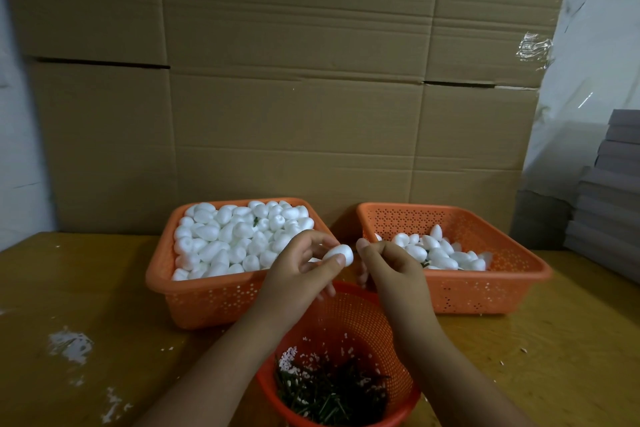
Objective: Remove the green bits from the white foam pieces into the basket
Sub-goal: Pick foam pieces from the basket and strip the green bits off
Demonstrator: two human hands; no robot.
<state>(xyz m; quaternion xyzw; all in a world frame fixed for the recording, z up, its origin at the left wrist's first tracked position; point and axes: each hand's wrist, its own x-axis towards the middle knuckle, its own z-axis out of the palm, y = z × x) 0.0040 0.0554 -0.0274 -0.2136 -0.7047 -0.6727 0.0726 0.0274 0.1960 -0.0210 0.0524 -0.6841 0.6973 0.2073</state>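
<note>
Holding a white foam piece (339,254) above the round red basket (403,388), the left hand (298,269) grasps it between thumb and curled fingers; the right hand (389,262), just beside it, has its fingertips pinched together at the piece's tip, though no green bit is discernible there. Green bits (329,392) already lie in the basket. A clean, straight pull directly over the basket should let the bit drop in. Beyond the basket stand the full tray (162,274), left, and the sparsely filled tray (512,270), right.
</note>
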